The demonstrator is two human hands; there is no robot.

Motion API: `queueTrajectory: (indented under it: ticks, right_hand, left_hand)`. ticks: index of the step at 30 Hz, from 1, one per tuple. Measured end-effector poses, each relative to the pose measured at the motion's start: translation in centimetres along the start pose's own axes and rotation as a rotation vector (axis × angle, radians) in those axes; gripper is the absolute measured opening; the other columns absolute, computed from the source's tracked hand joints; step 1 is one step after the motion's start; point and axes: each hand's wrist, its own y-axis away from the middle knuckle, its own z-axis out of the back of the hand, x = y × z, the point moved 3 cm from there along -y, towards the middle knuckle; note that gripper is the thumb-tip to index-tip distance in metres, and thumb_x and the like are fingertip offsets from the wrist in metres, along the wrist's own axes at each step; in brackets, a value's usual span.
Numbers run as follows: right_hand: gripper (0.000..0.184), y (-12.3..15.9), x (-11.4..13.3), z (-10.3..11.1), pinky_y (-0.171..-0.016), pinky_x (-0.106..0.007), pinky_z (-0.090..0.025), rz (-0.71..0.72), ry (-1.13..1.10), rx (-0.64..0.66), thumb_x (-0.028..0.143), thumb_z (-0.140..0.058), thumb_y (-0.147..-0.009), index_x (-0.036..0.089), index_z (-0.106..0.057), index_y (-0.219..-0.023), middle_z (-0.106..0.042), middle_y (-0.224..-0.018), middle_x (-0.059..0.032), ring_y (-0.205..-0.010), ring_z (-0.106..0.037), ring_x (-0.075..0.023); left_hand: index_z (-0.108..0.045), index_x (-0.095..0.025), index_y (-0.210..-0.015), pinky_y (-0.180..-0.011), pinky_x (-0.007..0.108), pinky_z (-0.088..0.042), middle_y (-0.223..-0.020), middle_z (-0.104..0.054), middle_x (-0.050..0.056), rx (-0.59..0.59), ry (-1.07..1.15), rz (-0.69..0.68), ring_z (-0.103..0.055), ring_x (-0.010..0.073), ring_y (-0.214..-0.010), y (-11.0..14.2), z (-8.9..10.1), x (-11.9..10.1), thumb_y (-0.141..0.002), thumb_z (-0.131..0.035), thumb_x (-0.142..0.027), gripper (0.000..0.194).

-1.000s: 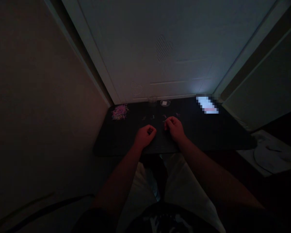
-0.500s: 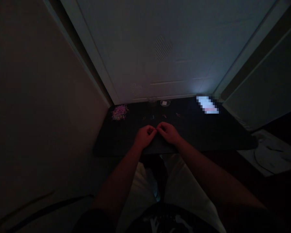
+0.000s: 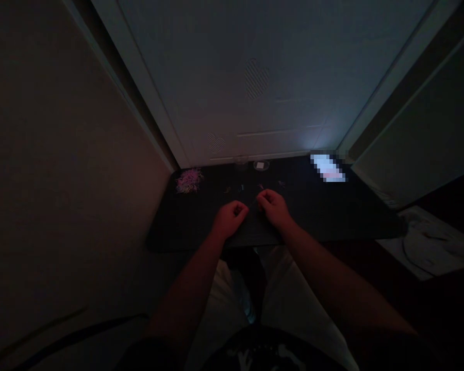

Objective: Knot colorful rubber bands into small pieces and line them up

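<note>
My left hand [image 3: 230, 219] is closed in a pinch low over the dark tabletop [image 3: 193, 221]. Just right of it and slightly farther forward, my right hand [image 3: 274, 207] is pinched too. A faint thin line seems to run across the small gap between the fingertips; it is too dim to name. Beyond the hands lie several tiny coloured pieces in a row, among them a bluish one [image 3: 242, 188] and a pinkish one [image 3: 260, 186]. A tangled heap of thin pink and pale pieces [image 3: 189, 180] sits at the table's far left.
Along the back edge stand a clear cup-like container [image 3: 241, 164] and a small round dish [image 3: 267, 165] with a white square in it. A glowing, pixelated screen [image 3: 328, 167] lies back right. A white panel with hearts [image 3: 257, 80] rises behind the table. The room is dim.
My right hand has moved a little right and forward, away from my left, opening a gap between the fingertips. My left hand has stayed nearly in place.
</note>
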Motion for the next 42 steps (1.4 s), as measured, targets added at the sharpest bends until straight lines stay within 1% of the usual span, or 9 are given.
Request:
queueTrajectory:
  ticks: [7,12,14,17,20,26,32,36,42]
  right_hand:
    - [0.019,0.0,0.2,0.0,-0.048,-0.023,-0.035,-0.014,-0.050,-0.010,0.037,-0.055,-0.075,0.019,-0.050,-0.068,-0.048,-0.052,0.0046,-0.048,-0.045,-0.0095]
    - [0.019,-0.6,-0.6,1.3,-0.046,-0.022,-0.034,-0.064,-0.346,-0.280,0.038,-0.048,-0.077,0.022,-0.042,-0.070,-0.046,-0.054,0.0058,-0.046,-0.043,-0.0087]
    - [0.021,-0.6,-0.7,1.3,-0.046,-0.022,-0.034,-0.070,-0.355,-0.244,0.040,-0.048,-0.078,0.022,-0.042,-0.069,-0.047,-0.055,0.0055,-0.046,-0.043,-0.0089]
    - [0.026,-0.4,-0.1,0.5,-0.047,-0.023,-0.035,-0.023,-0.180,-0.074,0.043,-0.049,-0.079,0.021,-0.045,-0.066,-0.048,-0.054,0.0040,-0.047,-0.044,-0.0094]
    - [0.028,-0.2,0.5,0.0,-0.047,-0.023,-0.035,0.002,-0.099,-0.005,0.044,-0.050,-0.079,0.021,-0.045,-0.064,-0.047,-0.052,0.0041,-0.046,-0.044,-0.0096]
    - [0.026,-0.4,0.5,0.2,-0.046,-0.023,-0.035,-0.003,-0.163,-0.026,0.041,-0.050,-0.080,0.021,-0.045,-0.064,-0.046,-0.051,0.0048,-0.045,-0.043,-0.0093]
    - [0.027,-0.3,0.6,0.3,-0.046,-0.023,-0.034,-0.021,-0.154,-0.044,0.041,-0.051,-0.079,0.021,-0.045,-0.062,-0.047,-0.049,0.0046,-0.045,-0.043,-0.0092]
    - [0.027,-0.3,0.6,0.1,-0.046,-0.023,-0.035,-0.007,-0.166,-0.030,0.042,-0.052,-0.078,0.021,-0.045,-0.063,-0.047,-0.050,0.0046,-0.045,-0.043,-0.0093]
    - [0.026,-0.4,0.5,0.1,-0.045,-0.023,-0.035,-0.008,-0.171,-0.024,0.041,-0.052,-0.078,0.021,-0.045,-0.063,-0.046,-0.050,0.0043,-0.045,-0.044,-0.0094]
  left_hand:
    - [-0.062,-0.016,-0.083,-0.060,0.022,-0.042,-0.076,-0.065,0.002,-0.003,-0.039,-0.005,-0.056,0.0109,-0.066,0.1,0.2,-0.2,-0.080,-0.051,-0.037,0.024]
    - [-0.062,-0.016,-0.080,-0.058,0.022,-0.042,-0.073,-0.064,0.001,0.004,-0.059,0.000,-0.056,0.0117,-0.065,0.3,0.4,-0.2,-0.079,-0.052,-0.038,0.023]
    - [-0.062,-0.017,-0.079,-0.059,0.023,-0.042,-0.073,-0.064,0.001,-0.012,-0.054,0.006,-0.056,0.0117,-0.065,0.3,0.4,-0.2,-0.079,-0.052,-0.038,0.023]
    - [-0.062,-0.017,-0.081,-0.060,0.023,-0.044,-0.074,-0.064,0.001,-0.047,-0.052,0.020,-0.057,0.0118,-0.066,0.1,0.4,-0.2,-0.078,-0.053,-0.037,0.022]
    - [-0.062,-0.018,-0.082,-0.063,0.024,-0.045,-0.077,-0.065,0.001,-0.091,-0.066,0.037,-0.058,0.0124,-0.069,-0.8,0.7,-0.1,-0.078,-0.053,-0.036,0.021]
    - [-0.065,-0.017,-0.080,-0.066,0.026,-0.044,-0.078,-0.066,0.003,-0.239,-0.169,0.090,-0.058,0.0138,-0.071,-4.5,2.3,-0.1,-0.076,-0.056,-0.036,0.021]
    - [-0.067,-0.018,-0.079,-0.063,0.025,-0.044,-0.077,-0.068,0.005,-0.207,-0.250,0.193,-0.060,0.0147,-0.069,-7.6,3.2,-0.1,-0.073,-0.060,-0.032,0.017]
    - [-0.069,-0.019,-0.079,-0.063,0.026,-0.044,-0.080,-0.070,0.006,-0.189,-0.363,0.231,-0.062,0.0162,-0.070,-8.2,3.2,0.4,-0.073,-0.061,-0.033,0.018]
    - [-0.073,-0.022,-0.078,-0.063,0.028,-0.045,-0.080,-0.071,0.007,-0.129,-0.474,0.230,-0.063,0.0189,-0.070,-8.9,2.3,0.6,-0.073,-0.060,-0.035,0.019]
